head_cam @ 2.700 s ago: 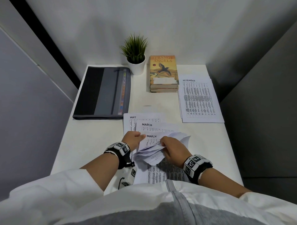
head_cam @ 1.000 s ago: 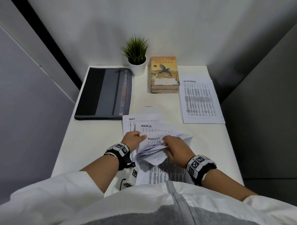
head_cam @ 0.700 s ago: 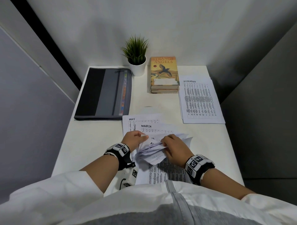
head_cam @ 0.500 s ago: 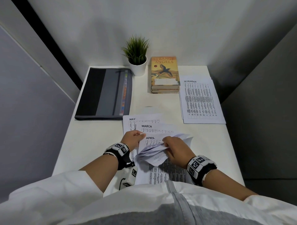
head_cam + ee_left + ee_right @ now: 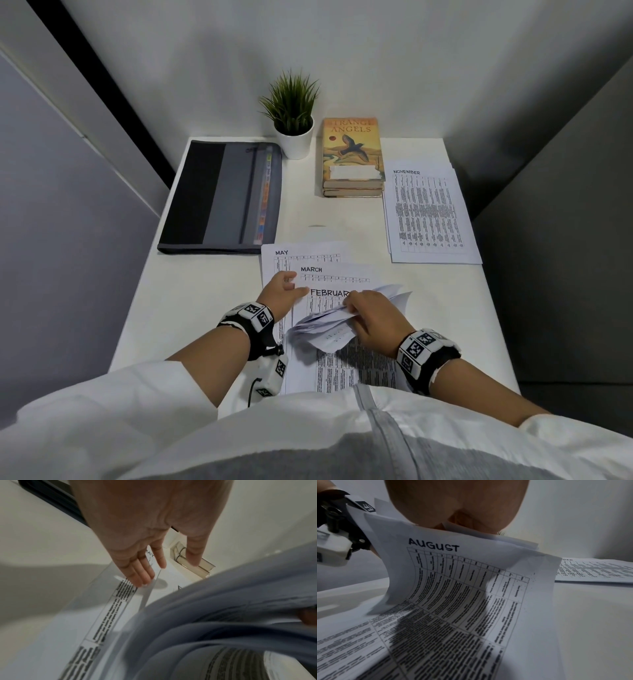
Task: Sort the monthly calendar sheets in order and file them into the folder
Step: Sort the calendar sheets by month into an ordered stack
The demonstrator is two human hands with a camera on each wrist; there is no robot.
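Note:
A stack of calendar sheets (image 5: 346,370) lies at the near edge of the white table (image 5: 205,301). My right hand (image 5: 356,308) grips the top ends of several sheets, curled back toward me. The outermost curled sheet reads AUGUST (image 5: 453,581) in the right wrist view. Under them the FEBRUARY sheet (image 5: 327,294) shows. My left hand (image 5: 291,286) rests with straight fingers (image 5: 142,580) on the stack's left edge. MARCH (image 5: 337,272) and MAY (image 5: 301,254) sheets stick out behind the stack. A NOVEMBER pile (image 5: 430,216) lies at the right. The grey and black folder (image 5: 222,198) lies closed at the back left.
A small potted plant (image 5: 294,116) stands at the back against the wall. Beside it are two stacked books (image 5: 352,154). Grey partition walls close in the table on the left, back and right. The NOVEMBER pile (image 5: 594,569) also shows in the right wrist view.
My right hand has leafed back more sheets: the exposed heading went from MARCH to AUGUST to APRIL and now FEBRUARY. The left hand has stayed at the stack's left edge.

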